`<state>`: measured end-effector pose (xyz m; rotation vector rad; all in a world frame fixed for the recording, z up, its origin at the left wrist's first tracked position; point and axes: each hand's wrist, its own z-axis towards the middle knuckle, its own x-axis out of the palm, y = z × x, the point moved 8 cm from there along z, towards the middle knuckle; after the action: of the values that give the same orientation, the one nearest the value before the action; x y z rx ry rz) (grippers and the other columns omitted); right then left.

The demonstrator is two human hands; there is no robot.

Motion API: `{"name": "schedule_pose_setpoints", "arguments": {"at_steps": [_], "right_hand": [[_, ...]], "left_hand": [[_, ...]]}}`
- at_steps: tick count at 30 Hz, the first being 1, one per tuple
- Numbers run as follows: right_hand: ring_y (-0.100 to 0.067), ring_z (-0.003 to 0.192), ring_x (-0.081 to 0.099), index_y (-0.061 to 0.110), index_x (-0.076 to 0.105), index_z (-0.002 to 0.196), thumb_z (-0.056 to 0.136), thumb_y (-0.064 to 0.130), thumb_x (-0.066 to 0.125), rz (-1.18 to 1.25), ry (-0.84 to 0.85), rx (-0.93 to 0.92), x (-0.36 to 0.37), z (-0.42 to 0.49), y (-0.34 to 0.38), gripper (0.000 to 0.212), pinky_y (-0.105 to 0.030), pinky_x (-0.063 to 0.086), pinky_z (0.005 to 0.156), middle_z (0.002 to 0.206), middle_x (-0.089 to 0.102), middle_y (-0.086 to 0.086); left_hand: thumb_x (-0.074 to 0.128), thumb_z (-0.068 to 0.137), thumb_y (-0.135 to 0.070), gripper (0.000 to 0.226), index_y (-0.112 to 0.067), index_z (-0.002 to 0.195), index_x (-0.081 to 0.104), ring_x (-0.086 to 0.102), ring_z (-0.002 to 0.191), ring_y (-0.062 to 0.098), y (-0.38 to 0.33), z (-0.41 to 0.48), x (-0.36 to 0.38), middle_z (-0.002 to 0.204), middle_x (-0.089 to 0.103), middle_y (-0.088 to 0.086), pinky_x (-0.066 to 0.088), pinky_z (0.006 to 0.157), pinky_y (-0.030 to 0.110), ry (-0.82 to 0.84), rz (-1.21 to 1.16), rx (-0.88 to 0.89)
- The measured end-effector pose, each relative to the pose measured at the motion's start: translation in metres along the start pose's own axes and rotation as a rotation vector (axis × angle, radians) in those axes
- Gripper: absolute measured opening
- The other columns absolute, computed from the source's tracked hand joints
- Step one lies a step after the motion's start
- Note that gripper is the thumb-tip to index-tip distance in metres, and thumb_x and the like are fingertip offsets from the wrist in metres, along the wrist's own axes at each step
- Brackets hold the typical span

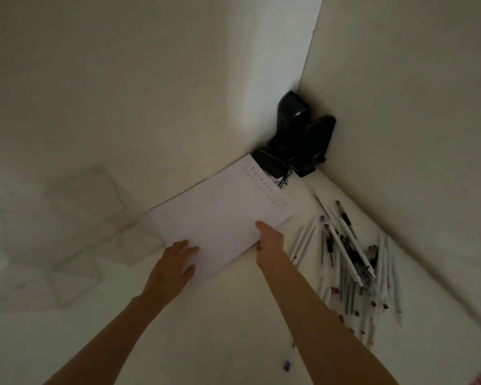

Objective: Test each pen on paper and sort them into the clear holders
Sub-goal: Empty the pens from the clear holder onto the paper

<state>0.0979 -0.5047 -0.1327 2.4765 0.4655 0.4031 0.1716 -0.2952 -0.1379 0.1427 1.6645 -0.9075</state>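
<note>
Black speakers [303,134] in the corner just behind the paper [220,218], pens [350,254] alongside.

White paper [220,218] sits angled in the middle, pens [350,254] heaped messily just right, clear holders [75,237] on its left.

L hand [175,262] & R hand [270,245] bare, forearms [311,309] bare too; one R nail looks reddish.

We see a white table [233,329] carrying paper [220,212] at centre, clear holders [75,218] left, heaped pens [350,259] right, black boxes [303,134] upper centre.
</note>
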Motion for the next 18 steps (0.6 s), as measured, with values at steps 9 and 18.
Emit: {"name": "schedule_pose_setpoints", "arguments": {"at_steps": [9,18], "right_hand": [[-0.037,0.121,0.039,0.006,0.040,0.134,0.096,0.015,0.042,-0.721,-0.137,-0.392,0.031,-0.018,-0.025,0.040,-0.040,0.034,0.103,0.138,0.033,-0.017],[-0.026,0.107,0.053,0.002,0.032,0.136,0.088,0.011,0.062,0.056,-0.240,-0.144,0.014,-0.005,-0.035,0.056,-0.035,0.044,0.093,0.125,0.048,-0.010]], "left_hand": [[0.061,0.073,-0.020,0.043,-0.016,0.115,0.057,0.060,0.097,0.039,0.005,-0.002,0.006,0.118,0.057,0.021,0.052,0.075,0.045,0.109,0.008,0.000],[0.061,0.084,-0.013,0.049,-0.016,0.131,0.050,0.042,0.124,0.030,0.011,0.003,0.005,0.140,0.040,0.012,0.039,0.097,0.037,0.155,0.016,0.005]]}}
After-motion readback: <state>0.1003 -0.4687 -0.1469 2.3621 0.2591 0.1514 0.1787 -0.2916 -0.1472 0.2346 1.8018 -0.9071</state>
